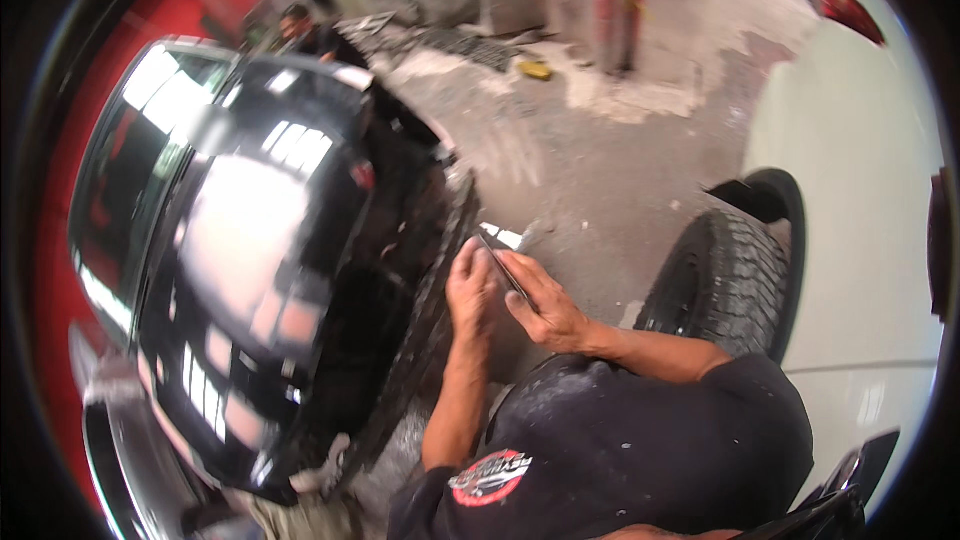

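Observation:
In front of my chest, my right hand point(548, 305) grips a thin dark flat object point(507, 273), seen nearly edge-on, between thumb and fingers. Its exact kind does not show. Close against its other side is my left hand point(472, 285), with fingers pointing up and blurred, so whether they pinch it is unclear. Just left of my hands stands a glossy black car point(330, 270), its near end stripped and dark. A small white patch point(503, 235) shows just beyond my fingertips.
On the right is a pale car point(850, 270) with a chunky black tire point(735, 280) beside my right elbow. A red post point(618, 10) rises at the back. Some yellow item point(536, 70) lies on the concrete floor point(560, 160). Another person point(310, 35) is behind the black car.

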